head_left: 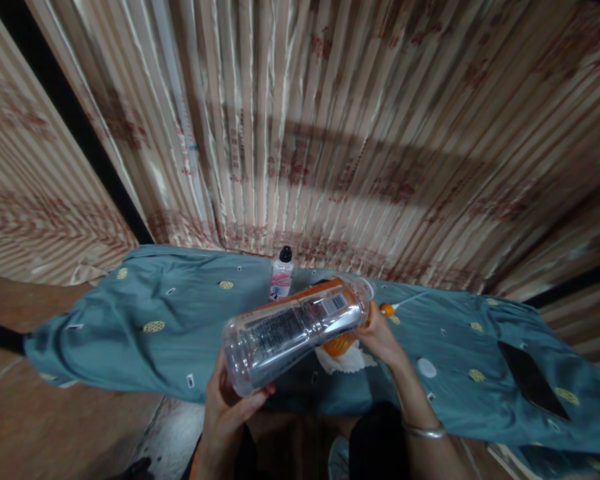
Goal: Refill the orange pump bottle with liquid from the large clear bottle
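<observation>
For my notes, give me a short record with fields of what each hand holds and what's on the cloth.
left hand: grips base of clear bottle, tilted on its side
right hand: holds orange bottle at clear bottle's mouth
surface: teal cloth
behind: small bottle with black cap, upright
right of hands: white cap, dark phone

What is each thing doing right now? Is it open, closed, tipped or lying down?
Clear bottle: uncapped, tipped on its side, mouth over the orange bottle.
Orange bottle: under that mouth, mostly hidden.
Left hand: gripping the clear bottle's base.
Right hand: holding the orange bottle near the mouths.
Small bottle: upright, black cap on.
White cap: off, lying on the cloth.
Phone: flat, screen dark.
Blue cloth: spread out, wrinkled.
</observation>
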### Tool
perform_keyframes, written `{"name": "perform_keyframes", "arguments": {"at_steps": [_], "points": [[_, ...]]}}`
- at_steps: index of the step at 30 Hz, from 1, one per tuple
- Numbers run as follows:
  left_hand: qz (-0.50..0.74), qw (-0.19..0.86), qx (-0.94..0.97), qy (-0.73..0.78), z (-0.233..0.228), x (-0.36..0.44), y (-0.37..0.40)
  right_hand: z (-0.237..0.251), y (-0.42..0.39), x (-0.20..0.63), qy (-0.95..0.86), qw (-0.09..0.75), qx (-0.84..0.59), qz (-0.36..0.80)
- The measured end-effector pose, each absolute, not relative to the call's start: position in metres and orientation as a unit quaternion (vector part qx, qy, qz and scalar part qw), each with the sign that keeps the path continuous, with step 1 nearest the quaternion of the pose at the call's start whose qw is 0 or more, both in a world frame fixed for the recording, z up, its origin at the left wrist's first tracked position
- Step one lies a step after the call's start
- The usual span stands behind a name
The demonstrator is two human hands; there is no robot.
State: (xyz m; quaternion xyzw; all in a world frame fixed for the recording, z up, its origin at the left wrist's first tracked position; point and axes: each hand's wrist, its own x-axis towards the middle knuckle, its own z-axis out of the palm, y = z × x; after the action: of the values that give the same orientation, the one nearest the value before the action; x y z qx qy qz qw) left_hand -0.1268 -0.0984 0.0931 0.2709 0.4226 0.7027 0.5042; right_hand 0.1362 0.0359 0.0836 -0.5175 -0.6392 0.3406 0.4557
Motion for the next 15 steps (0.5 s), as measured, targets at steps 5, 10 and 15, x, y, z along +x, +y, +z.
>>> {"name": "perform_keyframes", "arguments": {"at_steps": [5,10,15], "points": [[0.704,0.506,0.26,0.424,0.0953,-0.1257,-0.0991,0.0839,0.0362,0.1374,-0.641,0.449,-0.521,0.341],[0.703,0.513,0.236,0.432,0.0983,-0.124,-0.0995,0.0845,0.0362,0.1374,-0.645,0.444,-0.528,0.328],[0.7,0.512,0.242,0.435,0.0991,-0.1243,-0.0997,0.0836,0.0362,0.1381,-0.653,0.436,-0.534,0.313]]}}
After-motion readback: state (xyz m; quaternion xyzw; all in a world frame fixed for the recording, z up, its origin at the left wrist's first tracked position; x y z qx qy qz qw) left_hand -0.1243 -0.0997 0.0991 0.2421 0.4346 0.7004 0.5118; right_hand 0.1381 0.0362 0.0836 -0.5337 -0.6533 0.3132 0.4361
